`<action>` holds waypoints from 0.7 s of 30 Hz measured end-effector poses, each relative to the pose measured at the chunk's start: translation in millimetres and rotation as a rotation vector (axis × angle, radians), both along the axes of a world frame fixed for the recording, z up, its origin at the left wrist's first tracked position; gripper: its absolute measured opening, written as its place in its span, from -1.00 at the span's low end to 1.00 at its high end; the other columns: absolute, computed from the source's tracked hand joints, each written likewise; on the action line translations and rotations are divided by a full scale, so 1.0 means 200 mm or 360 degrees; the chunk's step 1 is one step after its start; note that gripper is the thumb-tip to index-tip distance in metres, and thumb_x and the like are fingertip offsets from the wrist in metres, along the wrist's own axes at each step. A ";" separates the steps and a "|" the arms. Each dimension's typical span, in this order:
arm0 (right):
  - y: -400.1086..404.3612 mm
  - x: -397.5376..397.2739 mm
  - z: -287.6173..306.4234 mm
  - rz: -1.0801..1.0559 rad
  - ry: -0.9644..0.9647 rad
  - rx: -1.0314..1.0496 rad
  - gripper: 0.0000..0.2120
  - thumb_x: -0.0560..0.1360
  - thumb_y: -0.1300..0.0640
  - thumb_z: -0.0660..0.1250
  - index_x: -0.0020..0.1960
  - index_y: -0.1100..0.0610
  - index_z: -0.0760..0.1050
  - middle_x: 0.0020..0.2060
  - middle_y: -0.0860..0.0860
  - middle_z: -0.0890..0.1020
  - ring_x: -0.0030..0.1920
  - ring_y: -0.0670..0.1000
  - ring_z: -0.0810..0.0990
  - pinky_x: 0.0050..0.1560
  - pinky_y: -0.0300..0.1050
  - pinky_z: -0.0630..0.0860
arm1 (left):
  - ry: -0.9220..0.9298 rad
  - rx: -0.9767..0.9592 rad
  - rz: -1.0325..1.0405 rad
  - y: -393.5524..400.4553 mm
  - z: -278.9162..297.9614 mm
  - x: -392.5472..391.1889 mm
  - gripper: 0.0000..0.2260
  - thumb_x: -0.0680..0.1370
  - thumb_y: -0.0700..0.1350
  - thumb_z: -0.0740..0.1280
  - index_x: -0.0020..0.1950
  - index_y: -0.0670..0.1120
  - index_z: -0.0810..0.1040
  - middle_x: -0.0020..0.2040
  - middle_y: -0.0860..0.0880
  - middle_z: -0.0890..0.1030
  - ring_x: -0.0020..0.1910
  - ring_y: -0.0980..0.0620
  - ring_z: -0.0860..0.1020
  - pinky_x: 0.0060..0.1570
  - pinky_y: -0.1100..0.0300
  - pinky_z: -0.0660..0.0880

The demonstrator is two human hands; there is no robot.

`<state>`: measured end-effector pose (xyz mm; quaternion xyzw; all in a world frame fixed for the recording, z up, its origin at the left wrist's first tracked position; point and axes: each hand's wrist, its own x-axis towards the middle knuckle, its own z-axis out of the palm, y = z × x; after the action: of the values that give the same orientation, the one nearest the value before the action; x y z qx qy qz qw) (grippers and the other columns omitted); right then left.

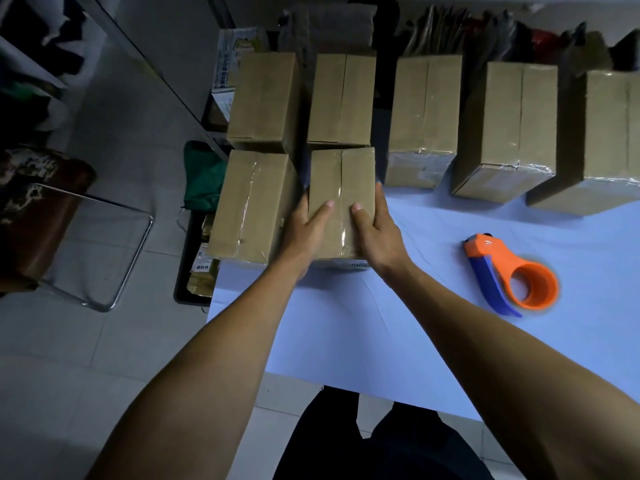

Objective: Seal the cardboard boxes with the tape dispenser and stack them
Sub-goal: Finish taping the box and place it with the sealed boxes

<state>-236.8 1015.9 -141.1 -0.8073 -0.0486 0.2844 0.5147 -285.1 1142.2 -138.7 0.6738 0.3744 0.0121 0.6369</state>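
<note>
A taped cardboard box (341, 181) sits at the table's left part, and both my hands grip it. My left hand (306, 226) holds its left side with the thumb lying on top. My right hand (375, 226) holds its right side, thumb on top too. Clear tape runs along its centre seam. Another taped box (251, 206) stands right beside it on the left. Two boxes (265, 102) (343, 98) stand behind these. The orange and blue tape dispenser (509, 275) lies on the table to the right, apart from my hands.
Three more taped boxes (424, 119) (509, 129) (602, 143) line the far side of the light blue table (346, 323). A metal-framed stool (69, 223) stands on the tiled floor at left. A green bag (201, 178) and packages lie beside the table's left edge.
</note>
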 end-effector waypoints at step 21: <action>-0.83 0.00 0.61 0.0071 -0.1140 -0.1487 -0.41 0.58 -0.16 0.19 0.53 0.09 0.30 0.44 0.24 0.39 0.42 0.30 0.36 0.30 0.19 0.39 | -0.0032 0.1906 -0.1546 -0.45 0.64 0.30 -0.40 0.64 0.16 0.19 0.61 -0.01 0.13 0.65 -0.07 0.00 0.61 -0.14 -0.13 0.53 -0.19 -0.03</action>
<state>-236.9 849.1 -18.9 -0.9931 -0.1060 -0.0041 0.0497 -224.5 1053.1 -11.6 0.9922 -0.0395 -0.0621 0.1009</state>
